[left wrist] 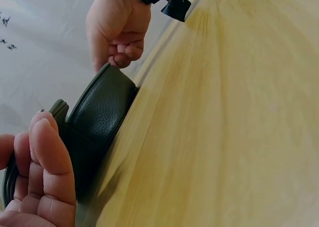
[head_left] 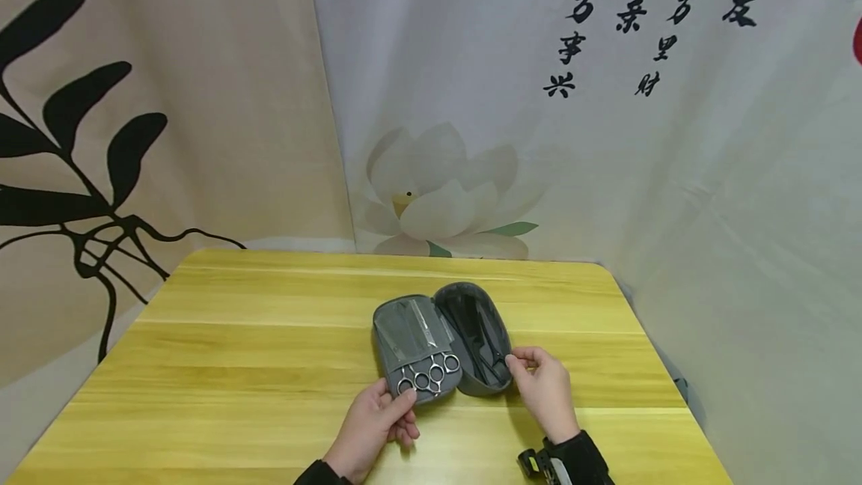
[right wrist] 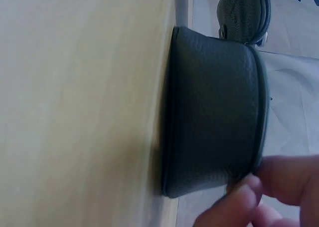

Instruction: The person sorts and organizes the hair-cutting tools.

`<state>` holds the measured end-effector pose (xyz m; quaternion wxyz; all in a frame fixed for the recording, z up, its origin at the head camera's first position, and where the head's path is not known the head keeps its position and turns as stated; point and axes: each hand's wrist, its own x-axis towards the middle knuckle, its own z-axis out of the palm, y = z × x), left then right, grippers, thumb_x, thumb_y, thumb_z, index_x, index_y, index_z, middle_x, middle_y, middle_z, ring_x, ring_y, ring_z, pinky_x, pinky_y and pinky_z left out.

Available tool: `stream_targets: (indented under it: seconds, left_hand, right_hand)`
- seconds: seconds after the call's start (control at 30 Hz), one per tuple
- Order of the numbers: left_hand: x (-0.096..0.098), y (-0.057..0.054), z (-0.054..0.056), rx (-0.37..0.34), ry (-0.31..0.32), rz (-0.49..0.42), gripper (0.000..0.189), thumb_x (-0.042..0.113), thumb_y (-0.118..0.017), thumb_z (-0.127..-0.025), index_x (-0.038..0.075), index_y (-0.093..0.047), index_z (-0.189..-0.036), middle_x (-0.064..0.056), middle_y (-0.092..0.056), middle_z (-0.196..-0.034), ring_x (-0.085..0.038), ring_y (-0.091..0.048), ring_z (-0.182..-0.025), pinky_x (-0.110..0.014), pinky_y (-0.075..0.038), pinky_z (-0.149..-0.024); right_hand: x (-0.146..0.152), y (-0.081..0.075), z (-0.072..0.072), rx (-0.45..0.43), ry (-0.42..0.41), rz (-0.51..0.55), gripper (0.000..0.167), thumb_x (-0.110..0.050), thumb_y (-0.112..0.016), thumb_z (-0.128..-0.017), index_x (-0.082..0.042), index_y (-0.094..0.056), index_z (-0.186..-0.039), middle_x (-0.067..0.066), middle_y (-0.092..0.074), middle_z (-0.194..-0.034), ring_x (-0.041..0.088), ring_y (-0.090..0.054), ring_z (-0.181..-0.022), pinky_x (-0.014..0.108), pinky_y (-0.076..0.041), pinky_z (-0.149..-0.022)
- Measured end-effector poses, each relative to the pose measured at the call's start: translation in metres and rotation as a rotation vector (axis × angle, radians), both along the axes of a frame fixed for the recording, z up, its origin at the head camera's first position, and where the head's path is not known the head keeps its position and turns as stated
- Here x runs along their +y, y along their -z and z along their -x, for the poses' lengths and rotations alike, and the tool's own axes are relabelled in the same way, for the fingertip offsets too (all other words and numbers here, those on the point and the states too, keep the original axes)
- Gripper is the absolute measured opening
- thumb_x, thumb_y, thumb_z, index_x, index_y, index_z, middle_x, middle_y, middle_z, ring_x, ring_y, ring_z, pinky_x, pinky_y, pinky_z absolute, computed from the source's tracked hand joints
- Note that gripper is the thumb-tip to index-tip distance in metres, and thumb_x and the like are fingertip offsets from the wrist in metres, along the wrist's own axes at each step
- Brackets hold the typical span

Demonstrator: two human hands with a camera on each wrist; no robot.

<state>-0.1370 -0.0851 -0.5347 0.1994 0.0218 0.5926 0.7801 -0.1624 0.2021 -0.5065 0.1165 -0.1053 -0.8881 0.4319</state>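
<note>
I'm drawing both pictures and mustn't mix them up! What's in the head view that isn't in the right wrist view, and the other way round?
Only the head view: the person's bare left hand, plus the grey see-through pocket and long black tools inside the open, dark grey, two-part case, and black brush-style writing.

Only the right wrist view: close-up leathery grain on the case's outer wall.

Both: the case, the person's bare right hand pinching its rim, the yellowish wooden table and black leaf shapes.

Head view bright, even; pale sheen on near tabletop [head_left: 471,440]. Left wrist: soft shadow beside case [left wrist: 102,105]. Right wrist: bluish, tabletop grain blurred.
</note>
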Motion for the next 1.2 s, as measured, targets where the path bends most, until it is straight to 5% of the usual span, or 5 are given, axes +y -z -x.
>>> stream_targets:
  seconds: [0.23,0.7,1.2]
  left_hand:
    - [-0.001,-0.002,0.000,0.016,-0.127,0.021,0.034,0.020,-0.071,-0.104,-0.004,-0.050,-0.118,-0.004,-0.066,-0.079,-0.015,-0.069,-0.062,-0.029,-0.061,-0.058]
    - [-0.004,-0.009,0.005,0.055,-0.347,0.127,0.037,0.024,-0.075,-0.102,-0.002,-0.056,-0.119,-0.007,-0.067,-0.078,-0.018,-0.068,-0.060,-0.030,-0.061,-0.057]
    - [-0.006,-0.012,0.006,0.124,-0.444,0.144,0.041,0.018,-0.080,-0.097,-0.005,-0.061,-0.125,-0.005,-0.068,-0.092,-0.014,-0.067,-0.066,-0.028,-0.061,-0.060]
  right_hand:
    - [0.000,0.001,-0.001,-0.050,-0.040,0.010,0.013,-0.017,-0.079,-0.097,-0.004,-0.080,-0.098,0.003,-0.075,-0.081,0.011,-0.064,-0.070,0.021,-0.049,-0.058]
    - [-0.011,0.005,-0.008,-0.142,-0.146,0.214,0.011,-0.014,-0.078,-0.099,-0.003,-0.077,-0.099,0.006,-0.071,-0.074,0.020,-0.066,-0.060,0.028,-0.056,-0.051]
    - [-0.013,0.009,-0.009,-0.173,-0.227,0.306,0.015,-0.012,-0.076,-0.100,0.002,-0.075,-0.104,0.007,-0.072,-0.079,0.019,-0.069,-0.066,0.029,-0.060,-0.054]
